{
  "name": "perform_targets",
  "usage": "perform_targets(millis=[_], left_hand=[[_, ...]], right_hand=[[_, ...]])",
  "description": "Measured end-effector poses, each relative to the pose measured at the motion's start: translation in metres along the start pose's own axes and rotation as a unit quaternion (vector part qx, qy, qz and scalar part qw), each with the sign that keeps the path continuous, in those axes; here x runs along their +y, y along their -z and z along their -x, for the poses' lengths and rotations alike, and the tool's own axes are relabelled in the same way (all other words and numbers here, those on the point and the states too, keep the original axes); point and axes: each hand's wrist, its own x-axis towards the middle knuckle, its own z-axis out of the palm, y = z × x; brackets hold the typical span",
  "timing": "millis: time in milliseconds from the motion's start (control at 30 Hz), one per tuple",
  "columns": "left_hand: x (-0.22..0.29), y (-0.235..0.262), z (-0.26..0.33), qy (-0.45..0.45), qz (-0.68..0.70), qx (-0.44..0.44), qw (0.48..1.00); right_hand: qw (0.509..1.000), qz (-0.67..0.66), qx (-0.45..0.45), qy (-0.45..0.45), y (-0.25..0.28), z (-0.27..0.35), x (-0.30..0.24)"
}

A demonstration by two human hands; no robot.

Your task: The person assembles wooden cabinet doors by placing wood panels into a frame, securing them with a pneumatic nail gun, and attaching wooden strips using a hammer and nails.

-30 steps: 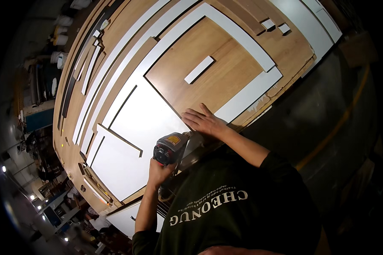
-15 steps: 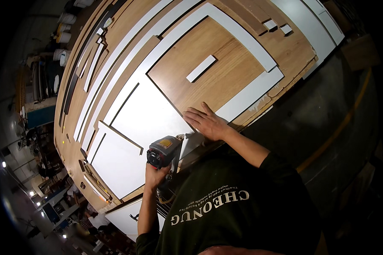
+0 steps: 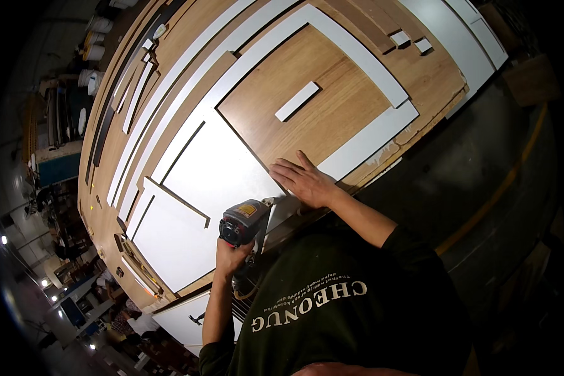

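Observation:
My left hand (image 3: 232, 255) is wrapped round the handle of a grey and black nail gun (image 3: 245, 219). The tool's nose points right, close to the near end of the seam beside a white panel (image 3: 222, 156). Lying flat across that seam, my right hand (image 3: 308, 184) has its fingers stretched out and its thumb apart. Under and beyond it runs a white strip (image 3: 363, 144), part of a white frame around a bare wood area. One short white block (image 3: 297, 101) rests inside this frame. Whether the nose touches the work cannot be made out.
Long white strips (image 3: 169, 106) lie along the far left of the wooden table (image 3: 435, 69). Two small white-topped blocks (image 3: 423, 45) sit at the upper right. A thin L-shaped strip (image 3: 180, 203) stands on the white panel. Dark floor borders the table's right edge.
The nail gun in my left hand has shifted slightly right, its nose closer to my right hand. My right hand has stayed in place.

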Motion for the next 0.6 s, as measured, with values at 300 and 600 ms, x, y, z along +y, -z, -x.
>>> perform_targets(millis=[300, 600], left_hand=[[-0.004, -0.002, 0.016, -0.031, 0.043, 0.055, 0.997], [-0.101, 0.047, 0.146, 0.142, 0.001, 0.34, 0.93]], right_hand=[[0.994, 0.03, -0.102, -0.013, 0.012, -0.011, -0.007], [0.996, -0.076, -0.037, -0.015, -0.016, -0.036, -0.069]])
